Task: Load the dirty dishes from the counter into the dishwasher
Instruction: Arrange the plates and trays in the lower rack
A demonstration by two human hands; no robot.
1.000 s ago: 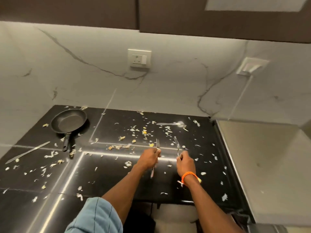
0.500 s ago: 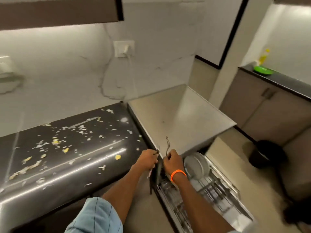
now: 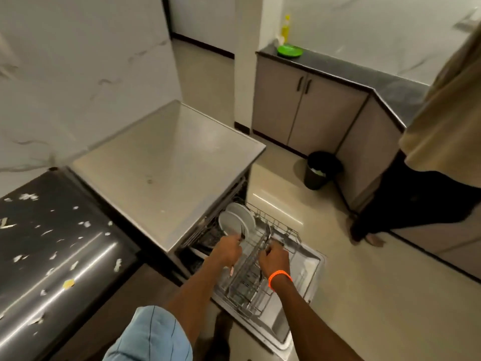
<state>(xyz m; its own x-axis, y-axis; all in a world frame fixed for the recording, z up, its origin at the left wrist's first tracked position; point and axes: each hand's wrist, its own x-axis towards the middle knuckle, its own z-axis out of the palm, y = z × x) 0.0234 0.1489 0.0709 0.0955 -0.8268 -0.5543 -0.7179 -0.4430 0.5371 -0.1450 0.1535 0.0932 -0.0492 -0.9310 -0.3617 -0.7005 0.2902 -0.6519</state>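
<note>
Roughly mid-task, judging by the rack. Low centre of frame, the dishwasher (image 3: 299,295) stands w/ door down and its lower rack (image 3: 250,280) pulled out. Two white plates (image 3: 238,220) already stand upright at the rack's far end, next to the machine's opening; the rest of the rack looks mostly bare wire, though blur hides detail.

Both hands hover over the rack. Left hand (image 3: 227,250) has fingers curled round a fork (image 3: 242,232), tines poking up past the knuckles, handle end showing below the fist. Right hand (image 3: 274,257), orange band at the wrist, grips another fork (image 3: 268,234) the same way, tines up. Neither piece is in the rack yet, so this step, i.e. dropping cutlery in, is probably just beginning.

Lower left, the black counter (image 3: 52,256) is littered w/ pale food scraps; no dishes show on the visible stretch, but most of it lies out of frame, so what's left can't be counted. Upper right, a green plate (image 3: 289,51) sits on another counter; whether it belongs to the job can't be told. A second person's legs (image 3: 406,204) stand at the right edge.
</note>
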